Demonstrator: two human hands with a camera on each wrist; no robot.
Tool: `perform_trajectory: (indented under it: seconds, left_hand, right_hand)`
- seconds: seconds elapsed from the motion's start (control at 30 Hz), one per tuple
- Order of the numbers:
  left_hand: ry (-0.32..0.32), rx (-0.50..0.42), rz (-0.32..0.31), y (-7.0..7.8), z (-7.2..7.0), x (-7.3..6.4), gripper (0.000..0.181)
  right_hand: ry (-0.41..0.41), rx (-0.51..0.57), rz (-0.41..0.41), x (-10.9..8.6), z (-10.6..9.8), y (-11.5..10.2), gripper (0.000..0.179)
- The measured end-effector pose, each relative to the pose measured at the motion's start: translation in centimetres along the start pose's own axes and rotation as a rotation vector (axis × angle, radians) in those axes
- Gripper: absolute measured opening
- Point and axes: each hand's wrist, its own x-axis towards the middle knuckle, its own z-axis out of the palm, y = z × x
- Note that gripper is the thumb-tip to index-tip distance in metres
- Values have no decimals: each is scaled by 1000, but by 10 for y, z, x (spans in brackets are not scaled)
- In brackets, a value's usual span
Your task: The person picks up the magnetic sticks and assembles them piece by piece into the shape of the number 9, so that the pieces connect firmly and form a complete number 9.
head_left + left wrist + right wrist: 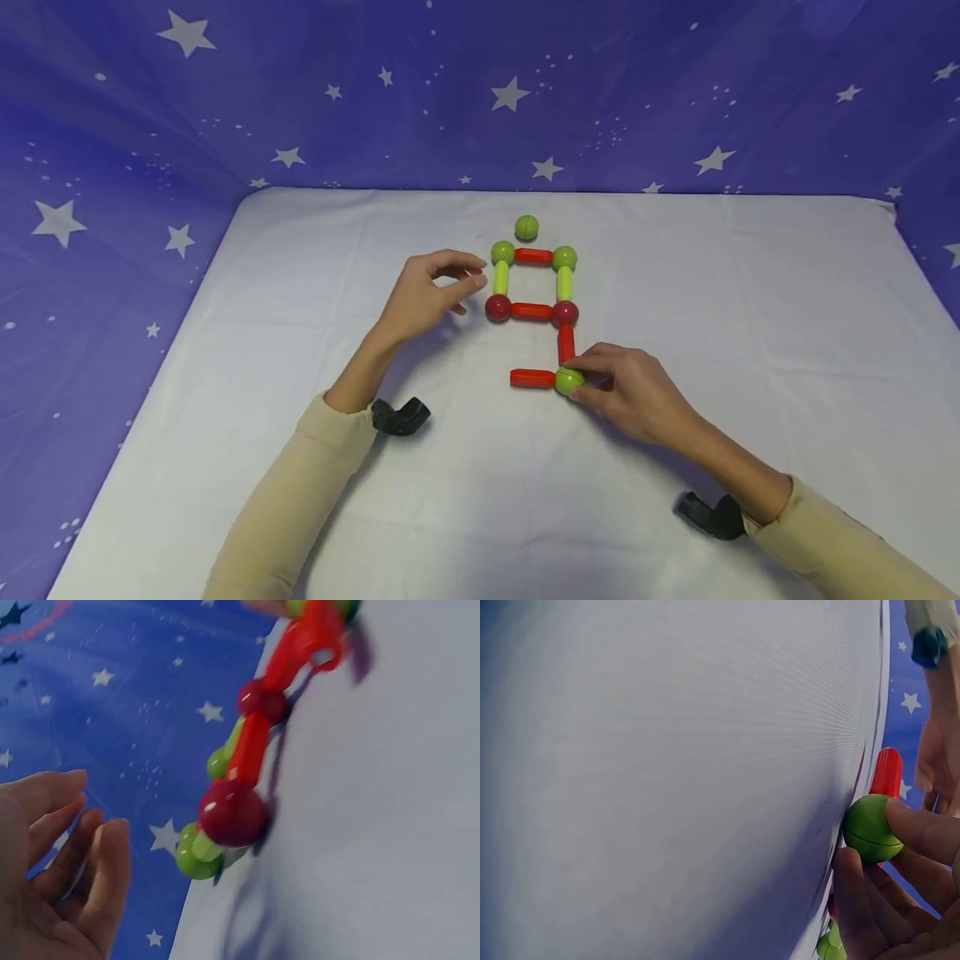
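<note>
On the white table lies a figure of joined balls and rods. Its upper part is a square with two green balls at the back, two dark red balls, such as the left one (498,307), in front, and red and yellow-green rods between. A red rod (566,343) runs down from the right red ball to a green ball (567,382), which my right hand (637,396) pinches between thumb and fingers. Another red rod (532,378) points left from that ball. My left hand (431,292), fingers loosely bent and holding nothing, hovers just left of the square.
A loose green ball (527,227) lies behind the square. Black curved pieces (401,416) stick out from both sleeve cuffs. A blue star-patterned cloth (450,92) stands behind the table and along its sides.
</note>
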Motion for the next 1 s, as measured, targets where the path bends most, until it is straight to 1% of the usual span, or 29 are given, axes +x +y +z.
perform_trajectory:
  seconds: [0.13,0.2,0.27,0.33,0.43,0.67,0.73,0.83,1.0]
  left_hand:
    - [75,-61,45,-1,3,24,23]
    - [93,-82,62,-3,7,34,23]
    - [99,-92,61,-5,11,43,24]
    - [99,-88,47,-8,15,52,24]
    - [102,-57,17,-9,18,65,26]
    - [122,26,-76,-3,15,98,34]
    - [112,56,-98,-3,14,106,36]
    - [78,111,-131,-6,17,116,39]
    - [43,155,-159,-16,24,127,41]
  right_hand:
    - [2,-7,15,0,-1,1,35]
    - [0,0,16,1,-1,1,34]
    - [-2,8,18,1,0,1,33]
    - [-3,16,18,1,0,1,33]
    - [-2,20,18,1,1,1,32]
    - [5,22,14,0,1,0,32]
    - [7,24,13,1,1,0,32]
    - [5,26,15,1,1,1,32]
    - [1,21,23,0,1,2,32]
